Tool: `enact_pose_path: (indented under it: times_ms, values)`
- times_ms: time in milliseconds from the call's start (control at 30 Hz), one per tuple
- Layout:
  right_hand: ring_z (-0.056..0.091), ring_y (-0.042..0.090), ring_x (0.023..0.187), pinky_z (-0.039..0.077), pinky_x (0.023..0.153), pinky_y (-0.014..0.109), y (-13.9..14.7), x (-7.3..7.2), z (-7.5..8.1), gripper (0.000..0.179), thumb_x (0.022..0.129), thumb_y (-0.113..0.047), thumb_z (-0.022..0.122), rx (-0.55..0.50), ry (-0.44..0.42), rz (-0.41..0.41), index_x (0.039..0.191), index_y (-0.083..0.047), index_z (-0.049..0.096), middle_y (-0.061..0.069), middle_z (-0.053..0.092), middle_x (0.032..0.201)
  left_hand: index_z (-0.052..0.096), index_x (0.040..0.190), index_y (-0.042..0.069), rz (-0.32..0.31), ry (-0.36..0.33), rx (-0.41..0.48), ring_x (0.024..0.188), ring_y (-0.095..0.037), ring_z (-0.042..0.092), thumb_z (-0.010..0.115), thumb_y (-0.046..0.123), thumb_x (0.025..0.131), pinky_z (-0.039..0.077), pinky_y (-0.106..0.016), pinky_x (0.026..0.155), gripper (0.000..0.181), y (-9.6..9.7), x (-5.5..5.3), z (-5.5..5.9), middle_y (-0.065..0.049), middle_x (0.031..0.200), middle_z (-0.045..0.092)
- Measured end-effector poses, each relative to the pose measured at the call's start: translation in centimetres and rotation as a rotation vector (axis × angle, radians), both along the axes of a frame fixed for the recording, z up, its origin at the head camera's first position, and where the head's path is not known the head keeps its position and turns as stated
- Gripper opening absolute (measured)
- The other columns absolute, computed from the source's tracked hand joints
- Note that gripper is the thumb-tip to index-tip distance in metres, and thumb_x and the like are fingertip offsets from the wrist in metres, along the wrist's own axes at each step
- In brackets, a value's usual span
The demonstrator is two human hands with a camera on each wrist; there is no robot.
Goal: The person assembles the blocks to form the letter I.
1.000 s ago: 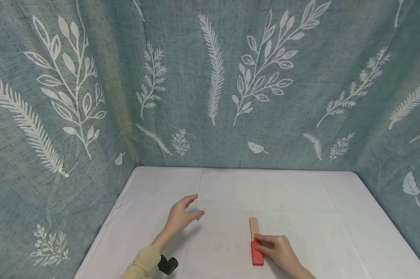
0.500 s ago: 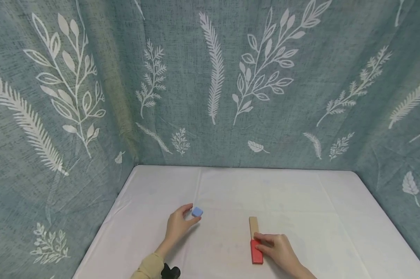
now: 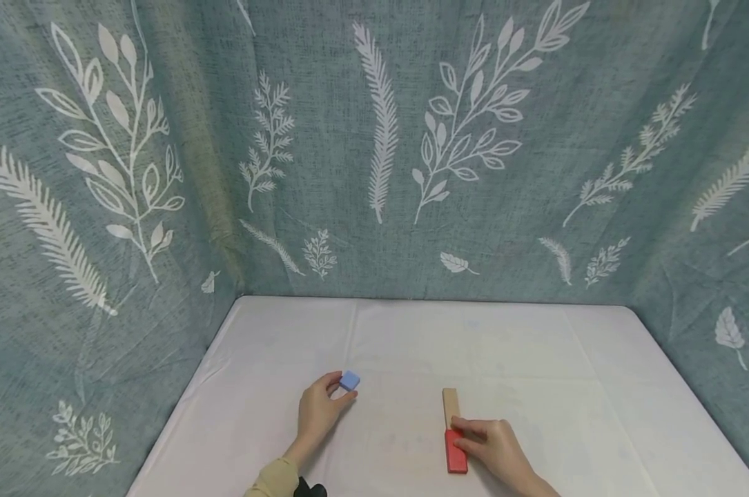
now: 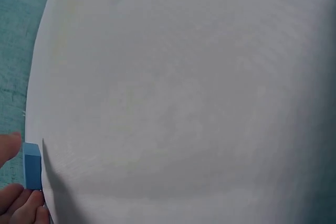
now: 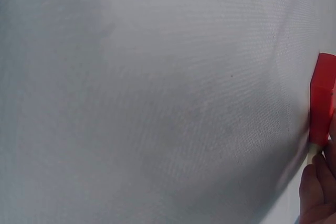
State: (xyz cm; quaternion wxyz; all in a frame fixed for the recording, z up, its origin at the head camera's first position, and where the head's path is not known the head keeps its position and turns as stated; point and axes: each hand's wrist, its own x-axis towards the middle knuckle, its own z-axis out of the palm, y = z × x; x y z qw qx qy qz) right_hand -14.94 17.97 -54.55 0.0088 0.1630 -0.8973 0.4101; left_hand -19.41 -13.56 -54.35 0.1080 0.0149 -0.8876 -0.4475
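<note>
In the head view a small blue block (image 3: 350, 380) sits left of the middle of the white table. My left hand (image 3: 319, 412) has its thumb and fingers at opposite sides of it, pinching it. The left wrist view shows the blue block (image 4: 32, 166) between thumb and fingertips. My right hand (image 3: 497, 452) pinches a flat red block (image 3: 455, 460) near its far end. A narrower, light wooden strip (image 3: 451, 406) extends from that end, away from me. In the right wrist view the fingers partly cover the red block (image 5: 322, 100).
A white cloth (image 3: 536, 359) covers the table. Green-blue curtains (image 3: 324, 152) with white leaf prints stand at its back and sides. A black object (image 3: 310, 489) shows beside the left sleeve (image 3: 273, 479).
My left hand has come down and nearer to me, and its thumb and fingers have closed in on the blue block. The right hand stays on the red block.
</note>
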Motion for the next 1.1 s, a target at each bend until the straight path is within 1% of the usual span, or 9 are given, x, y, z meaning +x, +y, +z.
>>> enact_pose_path:
  times_ms: [167,233,300,400,467,633,833,900,1100]
  values:
    - [0.067,0.024,0.103,0.057,0.083,0.03,0.13,-0.17,0.15,0.031,0.077,-0.019,0.077,-0.002,0.014,-0.004,0.105,-0.007,0.073,0.005,0.073,0.105,0.064,0.113,-0.005,0.038,0.017,0.006,0.1,-0.032,0.068,0.078,0.015,0.076,0.055,-0.042,0.086,0.044,0.4,-0.21,-0.22,-0.022,0.112,0.067]
    - [0.068,0.024,0.102,0.057,0.083,0.029,0.17,-0.25,0.18,0.031,0.077,-0.019,0.077,-0.005,0.017,-0.005,0.105,-0.006,0.073,0.005,0.073,0.105,0.064,0.112,-0.005,0.042,0.035,0.001,0.098,-0.033,0.069,0.078,0.015,0.076,0.056,-0.042,0.084,0.043,0.48,-0.34,-0.28,-0.022,0.11,0.068]
    - [0.068,0.024,0.102,0.057,0.082,0.028,0.2,-0.27,0.17,0.031,0.077,-0.019,0.077,-0.003,0.022,-0.003,0.104,-0.006,0.074,0.005,0.073,0.105,0.065,0.111,-0.003,0.059,0.024,0.005,0.098,-0.031,0.069,0.078,0.015,0.075,0.056,-0.042,0.084,0.042,0.55,-0.41,-0.3,-0.021,0.11,0.069]
    - [0.068,0.023,0.102,0.057,0.082,0.027,0.23,-0.19,0.05,0.031,0.076,-0.018,0.077,-0.002,0.025,-0.001,0.104,-0.006,0.074,0.005,0.073,0.105,0.066,0.11,-0.003,0.068,0.018,-0.003,0.096,-0.031,0.069,0.078,0.015,0.075,0.056,-0.041,0.083,0.041,0.53,-0.4,-0.36,-0.021,0.109,0.069]
    - [0.068,0.022,0.102,0.057,0.083,0.027,0.2,-0.1,-0.05,0.03,0.076,-0.018,0.077,0.004,0.025,-0.003,0.104,-0.006,0.074,0.004,0.073,0.105,0.066,0.109,-0.002,0.079,0.001,-0.001,0.097,-0.03,0.069,0.078,0.015,0.076,0.056,-0.04,0.083,0.039,0.52,-0.33,-0.41,-0.02,0.109,0.069]
    - [0.067,0.024,0.103,0.056,0.084,0.03,0.05,0.02,-0.18,0.03,0.076,-0.018,0.077,0.009,0.003,-0.015,0.104,-0.007,0.074,0.004,0.073,0.105,0.068,0.106,-0.001,0.087,0.002,-0.016,0.094,-0.029,0.07,0.077,0.014,0.076,0.057,-0.04,0.081,0.034,0.54,-0.18,-0.5,-0.019,0.105,0.071]
    - [0.067,0.024,0.104,0.057,0.084,0.028,0.03,-0.09,-0.09,0.031,0.077,-0.018,0.077,-0.004,-0.024,-0.006,0.105,-0.006,0.073,0.005,0.072,0.106,0.07,0.103,0.001,0.114,0.015,-0.024,0.092,-0.028,0.071,0.076,0.013,0.077,0.056,-0.043,0.081,0.029,0.53,-0.24,-0.57,-0.016,0.099,0.073]
    - [0.067,0.024,0.104,0.057,0.083,0.029,0.03,-0.08,-0.12,0.031,0.077,-0.019,0.077,-0.006,-0.017,-0.004,0.105,-0.006,0.073,0.005,0.072,0.106,0.071,0.103,0.001,0.121,0.014,-0.022,0.092,-0.028,0.071,0.076,0.013,0.077,0.056,-0.043,0.081,0.029,0.52,-0.21,-0.58,-0.016,0.098,0.073]
    - [0.067,0.024,0.104,0.057,0.084,0.03,0.08,-0.14,-0.09,0.032,0.077,-0.02,0.077,-0.007,-0.008,0.001,0.105,-0.006,0.073,0.005,0.072,0.106,0.071,0.103,0.001,0.114,0.015,0.002,0.091,-0.03,0.071,0.076,0.01,0.076,0.057,-0.043,0.081,0.028,0.41,-0.18,-0.46,-0.016,0.097,0.073]
